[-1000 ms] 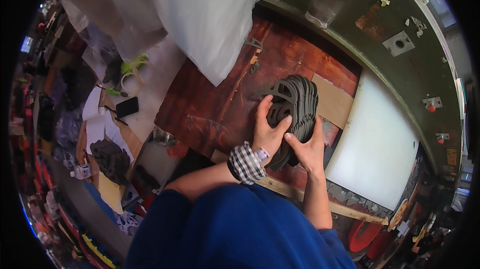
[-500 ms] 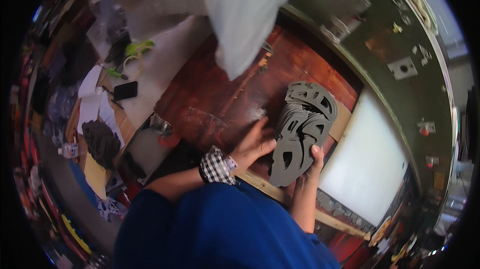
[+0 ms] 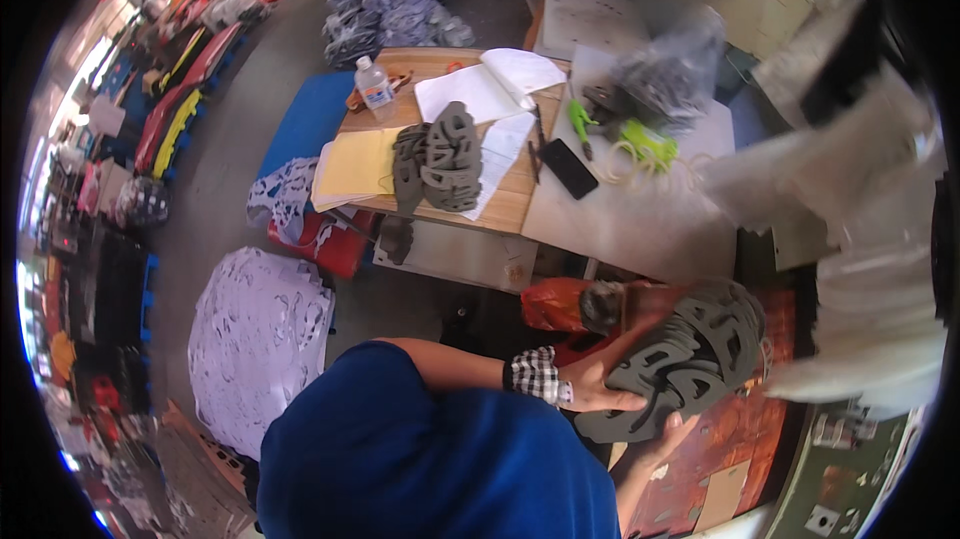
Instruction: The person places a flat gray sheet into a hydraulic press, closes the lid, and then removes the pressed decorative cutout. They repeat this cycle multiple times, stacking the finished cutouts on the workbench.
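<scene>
A stack of dark grey cut-out foam pads (image 3: 690,354), pierced with curved holes, is held in front of me toward the right, tilted. My left hand (image 3: 600,386), with a checkered band at its wrist, is closed on the stack's near left side, thumb over the top pad. My right hand (image 3: 662,444) grips the lower right edge from beneath, its fingers partly hidden by the pads. More pads of the same kind lie in a dark grey pile (image 3: 452,159) on the wooden table (image 3: 505,201), beside yellow paper (image 3: 360,167).
A bottle (image 3: 374,89), white papers (image 3: 470,89), a black phone (image 3: 569,169) and green-handled tools (image 3: 648,144) lie on the tables. Lavender perforated sheets (image 3: 255,349) stand at left. Reddish-brown work surface (image 3: 690,484) is under my hands; hanging plastic (image 3: 870,269) is at right.
My view has swung left, bringing the tables and lavender sheets into full sight. My left hand, apart from the pads before, is now on them; the stack has been lifted and turned.
</scene>
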Tool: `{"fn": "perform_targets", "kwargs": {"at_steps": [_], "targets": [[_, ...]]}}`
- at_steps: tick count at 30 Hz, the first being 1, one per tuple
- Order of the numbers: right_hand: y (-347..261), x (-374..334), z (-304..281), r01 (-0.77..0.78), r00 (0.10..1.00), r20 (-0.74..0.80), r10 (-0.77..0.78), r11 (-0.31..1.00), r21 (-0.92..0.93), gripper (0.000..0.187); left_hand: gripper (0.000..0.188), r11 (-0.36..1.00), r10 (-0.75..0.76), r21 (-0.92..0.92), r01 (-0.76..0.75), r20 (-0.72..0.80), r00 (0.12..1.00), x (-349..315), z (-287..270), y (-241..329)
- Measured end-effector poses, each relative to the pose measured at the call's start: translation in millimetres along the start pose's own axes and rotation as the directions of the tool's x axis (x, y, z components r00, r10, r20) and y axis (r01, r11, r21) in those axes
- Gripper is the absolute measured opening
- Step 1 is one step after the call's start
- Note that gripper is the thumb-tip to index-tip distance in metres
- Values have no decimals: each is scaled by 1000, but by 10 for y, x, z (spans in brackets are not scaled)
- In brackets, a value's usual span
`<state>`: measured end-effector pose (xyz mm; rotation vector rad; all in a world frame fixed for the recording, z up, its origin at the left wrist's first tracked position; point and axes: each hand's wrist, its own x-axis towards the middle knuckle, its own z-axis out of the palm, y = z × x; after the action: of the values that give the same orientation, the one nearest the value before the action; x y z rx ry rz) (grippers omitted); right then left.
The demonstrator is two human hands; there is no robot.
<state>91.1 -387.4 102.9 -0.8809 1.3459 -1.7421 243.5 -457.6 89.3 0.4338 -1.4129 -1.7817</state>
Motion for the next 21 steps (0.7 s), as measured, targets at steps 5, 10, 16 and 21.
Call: {"fn": "perform_targets", "kwargs": {"at_steps": [5, 10, 16, 21], "targets": [[304, 207, 1455, -103, 962, 245, 122, 991, -86, 103, 102, 999, -6, 46, 18, -244, 970, -507, -1292, 505], [888, 292, 2651, -287, 698, 643, 317, 945, -155, 92, 97, 1000, 6, 14, 2, -530, 848, -1269, -2311, 787], [1632, 80, 4022, -209, 431, 817, 384, 923, -324, 79, 77, 989, -145, -103, 108, -824, 548, -2174, -3103, 916], [1938, 209, 4686, -162, 420, 810, 409, 912, -377, 86, 67, 980, -189, -192, 46, -851, 491, -2271, -3808, 783]]}}
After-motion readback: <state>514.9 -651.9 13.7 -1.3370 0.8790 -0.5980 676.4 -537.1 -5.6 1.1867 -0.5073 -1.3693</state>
